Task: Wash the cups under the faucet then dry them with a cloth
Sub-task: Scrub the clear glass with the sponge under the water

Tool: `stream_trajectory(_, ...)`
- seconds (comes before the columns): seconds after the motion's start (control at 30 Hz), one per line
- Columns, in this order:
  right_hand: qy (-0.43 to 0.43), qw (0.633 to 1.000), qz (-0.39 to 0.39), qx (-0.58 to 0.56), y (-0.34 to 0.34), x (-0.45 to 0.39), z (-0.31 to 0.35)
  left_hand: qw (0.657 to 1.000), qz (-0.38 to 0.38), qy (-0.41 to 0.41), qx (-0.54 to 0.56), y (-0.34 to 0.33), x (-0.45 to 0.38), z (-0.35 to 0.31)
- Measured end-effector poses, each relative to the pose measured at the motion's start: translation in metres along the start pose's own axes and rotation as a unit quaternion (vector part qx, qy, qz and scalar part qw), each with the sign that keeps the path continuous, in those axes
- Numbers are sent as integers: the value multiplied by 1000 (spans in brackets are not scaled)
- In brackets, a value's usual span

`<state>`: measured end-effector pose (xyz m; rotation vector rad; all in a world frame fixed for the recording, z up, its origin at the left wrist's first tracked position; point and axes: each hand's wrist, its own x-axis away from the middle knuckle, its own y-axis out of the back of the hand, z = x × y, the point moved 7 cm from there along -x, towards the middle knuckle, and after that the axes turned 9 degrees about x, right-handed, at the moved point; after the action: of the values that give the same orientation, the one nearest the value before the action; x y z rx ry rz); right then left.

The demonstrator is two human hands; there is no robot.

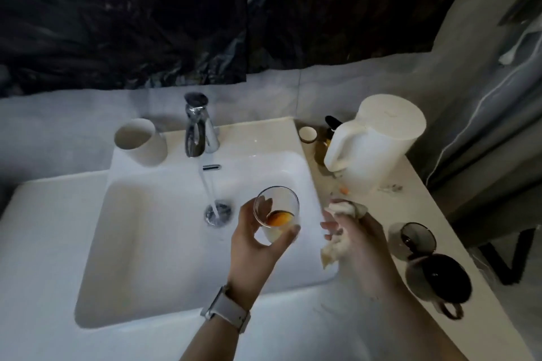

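My left hand grips a clear glass cup over the white sink, tilted with its mouth toward me and a little brown liquid in the bottom. Water runs from the chrome faucet into the drain, just left of the glass. My right hand holds a crumpled white cloth at the sink's right edge. A smoky glass cup and a dark mug stand on the counter to the right.
A white cup stands on the sink's back left rim. A white jug, a small jar and a dark bottle sit at the back right of the counter. A grey curtain hangs on the right.
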<state>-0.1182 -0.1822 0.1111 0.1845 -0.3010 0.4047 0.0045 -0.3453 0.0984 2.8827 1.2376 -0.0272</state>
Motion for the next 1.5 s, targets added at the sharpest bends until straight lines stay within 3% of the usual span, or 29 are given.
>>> stream_trajectory(0.2,-5,999,47,1,-109,-4,13,998,-33,33,-31,111,-52,21)
stream_trajectory(0.37,-38,998,49,9,-168,-18,6,997,-14,43,-64,158,-93,34)
stream_trajectory(0.53,-68,996,61,21,-190,-32,-8,995,34,55,-71,163,-114,47)
stream_trajectory(0.63,-37,994,76,76,-187,-45,-9,993,57,52,-84,158,-120,55)
stream_trajectory(0.8,24,971,201,129,-201,-68,0,991,83,49,-91,150,-127,54)
stream_trajectory(1.0,76,940,255,212,-227,-89,11,985,111,58,-117,136,-132,55)
stream_trajectory(1.07,65,949,238,194,-227,-95,12,987,113,69,-93,131,-135,57)
stream_trajectory(1.2,60,973,125,184,-216,-106,11,989,108,97,-19,123,-138,59)
stream_trajectory(1.33,50,972,136,183,-220,-102,9,983,119,128,61,119,-128,61)
stream_trajectory(1.37,43,974,136,176,-220,-100,9,977,114,132,125,120,-126,60)
stream_trajectory(1.43,36,979,126,157,-219,-98,10,962,26,155,223,134,-126,64)
stream_trajectory(1.5,27,984,119,127,-220,-96,12,922,-44,223,314,145,-123,82)
